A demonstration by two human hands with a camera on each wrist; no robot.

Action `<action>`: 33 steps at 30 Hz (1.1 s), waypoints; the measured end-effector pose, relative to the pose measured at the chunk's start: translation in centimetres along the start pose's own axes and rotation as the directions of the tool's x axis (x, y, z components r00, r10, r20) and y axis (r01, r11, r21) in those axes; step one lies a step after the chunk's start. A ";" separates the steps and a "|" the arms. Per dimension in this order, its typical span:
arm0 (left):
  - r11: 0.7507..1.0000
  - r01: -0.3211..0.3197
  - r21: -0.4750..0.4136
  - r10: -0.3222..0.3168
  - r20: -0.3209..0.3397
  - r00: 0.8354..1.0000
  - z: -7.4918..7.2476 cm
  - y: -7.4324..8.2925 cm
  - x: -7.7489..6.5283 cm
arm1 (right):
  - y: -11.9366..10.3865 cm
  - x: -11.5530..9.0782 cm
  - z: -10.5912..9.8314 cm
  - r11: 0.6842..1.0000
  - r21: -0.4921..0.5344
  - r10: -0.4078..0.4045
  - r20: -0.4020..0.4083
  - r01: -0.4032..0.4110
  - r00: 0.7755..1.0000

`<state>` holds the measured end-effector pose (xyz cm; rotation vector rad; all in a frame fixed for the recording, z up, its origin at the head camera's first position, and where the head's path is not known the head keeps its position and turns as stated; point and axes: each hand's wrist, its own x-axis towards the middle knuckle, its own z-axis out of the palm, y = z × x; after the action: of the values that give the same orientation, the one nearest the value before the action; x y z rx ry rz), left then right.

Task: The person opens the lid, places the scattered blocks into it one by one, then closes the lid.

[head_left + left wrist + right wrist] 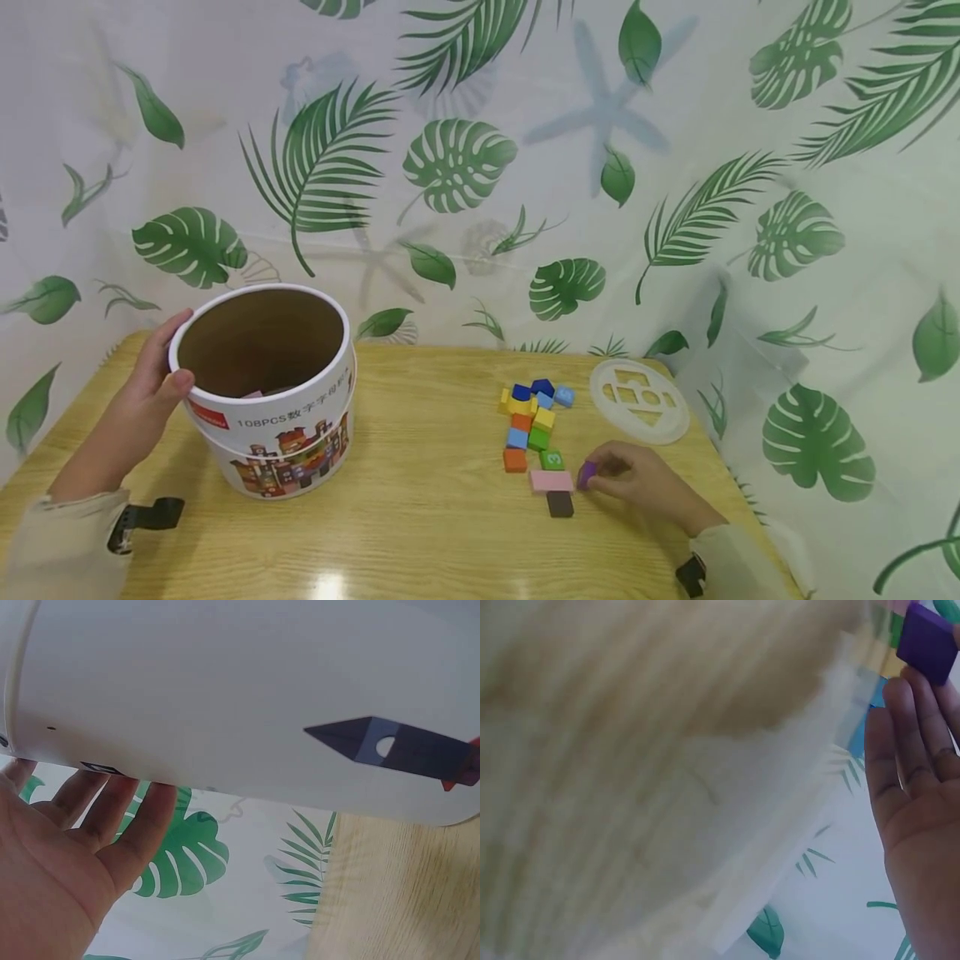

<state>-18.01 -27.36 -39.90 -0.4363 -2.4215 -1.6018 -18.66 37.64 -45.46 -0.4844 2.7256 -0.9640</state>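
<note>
On the left stands a white bucket [277, 425] printed with pictures of toy blocks, a few pieces showing inside. My left hand [135, 421] grips its left side, the thumb at the rim; in the left wrist view the fingers [139, 832] lie along the outer wall. My right hand [637, 483] pinches a purple block [587, 475], seen also as a purple block [928, 643] in the right wrist view. Just left of it on the table lie a pink block [551, 481], a black block [560, 504] and a green block [552, 459] bearing a 3.
Farther back sits a cluster of small blocks: an orange block [515, 460], a yellow block [543, 419], a blue block [517, 438] and several others. A white round plate with cut-out shapes [678, 427] lies at the right edge of the wooden table [427, 517]. Leaf-printed cloth [480, 275] hangs behind.
</note>
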 end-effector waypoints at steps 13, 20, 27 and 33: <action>1.000 0.011 0.024 -0.012 0.009 1.000 -0.2 0.0 0.1 | -8.6 4.1 -1.3 0.979 0.066 -0.160 -0.321 0.190 0.933; 0.999 0.018 0.038 -0.019 0.002 1.000 -0.2 0.2 -0.1 | -15.6 7.7 -0.1 0.954 0.147 -0.200 -0.338 0.261 0.920; 0.998 0.023 0.059 -0.023 -0.005 1.000 -0.2 0.2 0.0 | -21.8 11.8 1.7 0.900 0.181 -0.320 -0.340 0.396 0.884; 0.999 0.025 0.045 -0.024 -0.011 1.000 0.0 0.5 0.0 | -27.9 14.4 3.7 0.849 0.193 -0.418 -0.324 0.492 0.849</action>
<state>-17.82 -27.18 -39.45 -0.3906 -2.4588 -1.5521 -24.33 9.72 -31.64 -1.0570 2.6888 -1.6063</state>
